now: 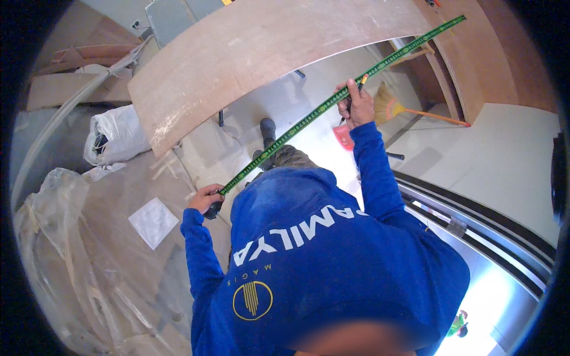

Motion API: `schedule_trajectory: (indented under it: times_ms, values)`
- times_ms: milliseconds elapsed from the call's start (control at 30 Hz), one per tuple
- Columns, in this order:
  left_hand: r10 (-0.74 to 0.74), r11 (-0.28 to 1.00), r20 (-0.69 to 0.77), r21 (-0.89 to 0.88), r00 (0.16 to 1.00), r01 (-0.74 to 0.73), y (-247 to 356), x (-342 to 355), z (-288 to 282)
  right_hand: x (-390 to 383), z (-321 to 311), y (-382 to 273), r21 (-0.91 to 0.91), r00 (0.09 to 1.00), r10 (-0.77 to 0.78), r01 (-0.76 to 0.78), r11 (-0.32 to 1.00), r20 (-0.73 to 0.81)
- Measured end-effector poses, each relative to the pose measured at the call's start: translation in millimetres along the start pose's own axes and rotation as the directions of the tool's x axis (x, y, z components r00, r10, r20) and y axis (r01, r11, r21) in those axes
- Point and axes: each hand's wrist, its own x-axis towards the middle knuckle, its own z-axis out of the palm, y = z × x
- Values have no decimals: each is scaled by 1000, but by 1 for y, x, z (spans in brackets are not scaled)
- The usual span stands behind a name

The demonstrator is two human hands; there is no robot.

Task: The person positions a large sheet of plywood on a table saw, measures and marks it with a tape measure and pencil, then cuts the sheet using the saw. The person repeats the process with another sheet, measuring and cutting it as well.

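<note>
My left hand (203, 199) is closed around the dark case of a tape measure (213, 210), low on the left of my body. From it the green tape blade (303, 123) runs out diagonally up to the right, its far end beyond a wooden panel's edge. My right hand (358, 109) grips the blade partway along, with a pencil (363, 82) also poking up from its fingers. Ahead of both hands, a large curved wooden panel (255, 56) spans the view, and the blade's far stretch passes over its right part.
Plastic sheeting (65, 261) covers the left side, with a white paper sheet (154, 223) on it. A white sack (116, 135) stands beside the panel. To the right are a broom (389, 108), a red dustpan (343, 137) and a metal sliding track (475, 228). Wooden cabinetwork (481, 65) rises beyond.
</note>
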Motion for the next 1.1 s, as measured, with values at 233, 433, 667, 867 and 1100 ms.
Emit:
schedule_trajectory:
  times_ms: [233,433,667,867,1100]
  values:
    - [88,996,109,6,990,-89,9,4,-9,-10,-13,5,-25,998,-20,18,1000,-53]
    - [142,989,88,-46,986,-138,45,10,17,-13,2,20,-190,979,105,-71,979,175]
    - [203,977,46,-73,978,-200,99,51,80,-40,28,65,-450,783,441,-233,862,439]
    - [205,978,-40,-42,978,-206,139,90,156,-23,-12,74,-477,769,295,14,879,567]
    - [107,994,-183,27,977,-104,149,78,169,46,-76,10,-408,839,78,179,895,538]
